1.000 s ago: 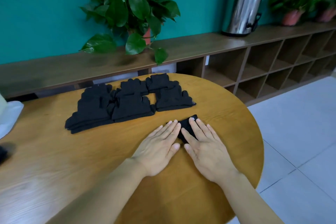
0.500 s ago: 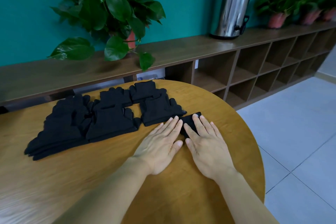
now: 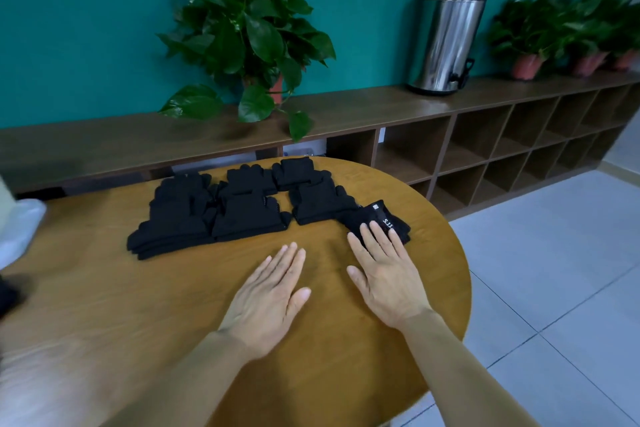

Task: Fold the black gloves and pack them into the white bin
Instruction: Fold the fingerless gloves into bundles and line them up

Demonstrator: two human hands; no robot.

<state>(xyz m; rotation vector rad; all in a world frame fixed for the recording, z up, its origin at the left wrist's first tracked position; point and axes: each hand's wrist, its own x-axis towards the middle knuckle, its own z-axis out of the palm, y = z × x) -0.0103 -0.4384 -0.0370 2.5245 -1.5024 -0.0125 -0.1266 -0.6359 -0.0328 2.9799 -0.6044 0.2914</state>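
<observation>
A folded black glove (image 3: 382,217) with small white lettering lies near the right edge of the round wooden table (image 3: 104,305). My right hand (image 3: 388,274) lies flat with its straight fingertips resting on the near side of that glove. My left hand (image 3: 268,291) lies flat and open on the bare wood, left of the right hand, touching no glove. Several black gloves (image 3: 225,210) lie in flat piles further back on the table. At the left edge a white object (image 3: 19,229) shows only in part; I cannot tell whether it is the bin.
Behind the table runs a low wooden shelf unit (image 3: 502,135) with open cubbies. A leafy pot plant (image 3: 249,38), a steel urn (image 3: 448,38) and more pot plants (image 3: 568,35) stand on it. A dark blurred thing (image 3: 8,295) sits at the table's left edge. Tiled floor (image 3: 561,270) lies to the right.
My left hand has drawn back off the folded glove onto bare wood, and my hands are now apart. The glove's lettered top now shows. The camera view has shifted.
</observation>
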